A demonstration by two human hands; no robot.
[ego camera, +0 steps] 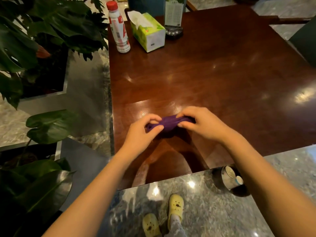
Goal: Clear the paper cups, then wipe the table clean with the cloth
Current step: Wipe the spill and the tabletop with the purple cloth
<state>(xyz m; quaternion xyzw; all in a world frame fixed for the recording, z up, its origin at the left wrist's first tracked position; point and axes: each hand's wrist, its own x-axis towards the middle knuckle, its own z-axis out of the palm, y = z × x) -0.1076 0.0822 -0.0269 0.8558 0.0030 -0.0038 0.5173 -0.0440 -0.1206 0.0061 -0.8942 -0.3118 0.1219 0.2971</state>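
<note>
A bunched purple cloth is held just above the near part of the dark wooden table. My left hand pinches its left end and my right hand pinches its right end, stretching it between them. Paper cups lie inside a dark bin on the floor, below the table's near right edge, partly hidden by my right forearm.
At the table's far left stand a white bottle with a red cap, a green tissue box, a menu stand and a small dark dish. Large leafy plants fill the left side. My yellow shoes stand on the marble floor.
</note>
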